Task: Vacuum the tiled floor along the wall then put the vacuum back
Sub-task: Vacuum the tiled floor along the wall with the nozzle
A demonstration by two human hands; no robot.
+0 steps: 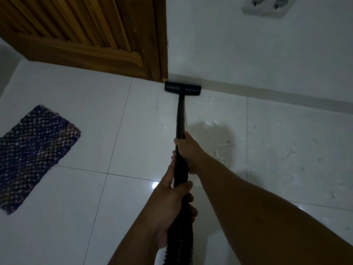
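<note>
From the head camera, looking down over both bare arms, the vacuum wand (180, 113) ran away from the person toward the wall (248, 50), a stiff black tube ending in a flat floor head (182, 88). The head sat on the tiled floor (86, 197), its far edge touching or just short of the pale skirting (286, 93), right beside the corner of the slatted wooden door (86, 35).

The right hand (189, 150) was higher up the wand, its grip clamped round the tube. The left hand (172, 196) was closed below it, about where the rigid tube gave way to the ribbed hose (179, 243), which ran out of sight at the bottom edge. The vacuum's body was not in view.

White scraps of debris (221, 148) lay scattered on the tiles to the right of the wand, near the wall, so I judged the vacuuming was not yet finished. A woven mat (34, 155) lay well apart to the left, and a double socket (267, 5) sat on the wall above.

The wand looked light and rigid, best steered with two hands as here; the hose looked soft and likely to flex, a poor place to push from. The glossy tiles would probably let the head slide easily.
</note>
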